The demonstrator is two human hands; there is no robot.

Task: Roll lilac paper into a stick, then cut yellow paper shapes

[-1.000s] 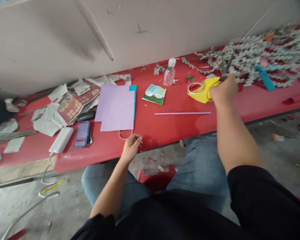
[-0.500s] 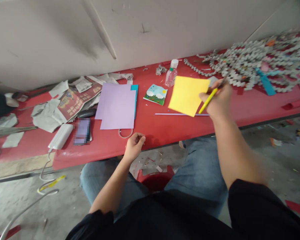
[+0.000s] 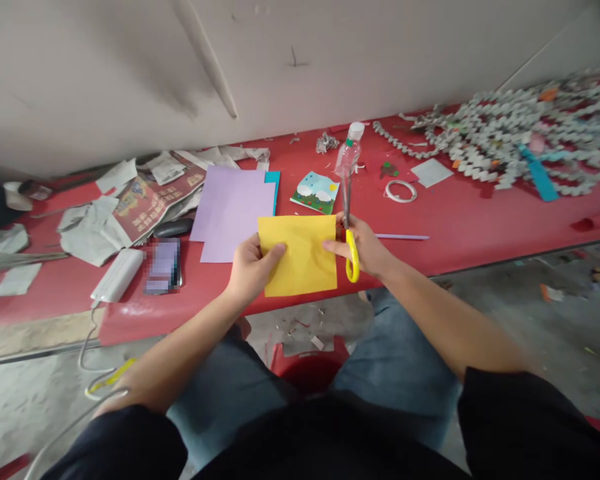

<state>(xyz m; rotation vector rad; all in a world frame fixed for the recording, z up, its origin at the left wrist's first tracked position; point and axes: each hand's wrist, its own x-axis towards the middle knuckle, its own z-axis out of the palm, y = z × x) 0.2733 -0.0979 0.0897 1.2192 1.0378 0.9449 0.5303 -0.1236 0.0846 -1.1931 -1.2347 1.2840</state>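
A square sheet of yellow paper (image 3: 303,270) is held up in front of me, above the near edge of the red table (image 3: 395,257). My left hand (image 3: 250,267) pinches its left side, thumb on top. On the right side, my right hand (image 3: 363,250) grips the paper's edge and also keeps hold of yellow-handled scissors (image 3: 352,257), their blades pointing away from me. Behind the paper lie purple sheets (image 3: 235,200) over a teal one (image 3: 275,180). A small picture card (image 3: 316,193) with clouds and grass rests beyond the paper.
A clear bottle (image 3: 349,157) stands behind the scissors. To the right are a tape roll (image 3: 401,191), a purple strip (image 3: 403,237) and a heap of folded paper chains (image 3: 500,137). A phone (image 3: 163,265), a white power bank (image 3: 117,275) and newspaper (image 3: 160,200) lie left.
My right hand has brought the yellow paper and scissors left and nearer to me. My left hand has risen from the table edge and taken the paper's left side.
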